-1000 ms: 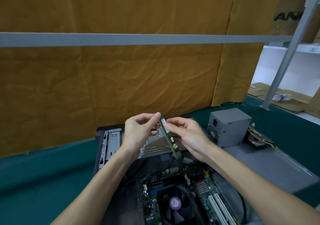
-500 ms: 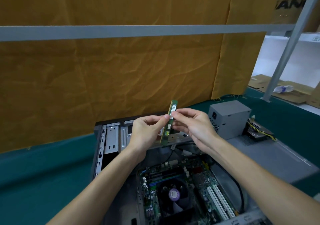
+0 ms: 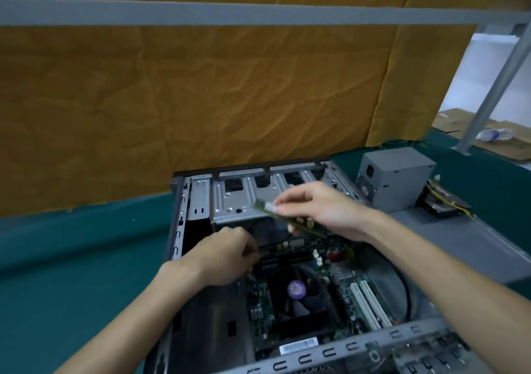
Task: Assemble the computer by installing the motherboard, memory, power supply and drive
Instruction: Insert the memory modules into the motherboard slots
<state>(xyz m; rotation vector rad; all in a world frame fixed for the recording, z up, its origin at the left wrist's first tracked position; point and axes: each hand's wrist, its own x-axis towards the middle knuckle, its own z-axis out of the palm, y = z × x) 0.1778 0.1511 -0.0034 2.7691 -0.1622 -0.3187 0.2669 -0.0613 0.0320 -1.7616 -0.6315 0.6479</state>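
The right hand (image 3: 321, 209) pinches the memory stick (image 3: 290, 221) above the motherboard (image 3: 342, 276); the left hand (image 3: 227, 255) curls down at the memory slots (image 3: 287, 258), its grip's state unclear.

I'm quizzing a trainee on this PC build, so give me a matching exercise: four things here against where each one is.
1. memory stick
2. power supply
3. CPU fan
4. left hand

A. on the green table, right of the case
B. on the motherboard, inside the case
C. held in the right hand
D. down at the memory slots

Pairs: 1-C, 2-A, 3-B, 4-D
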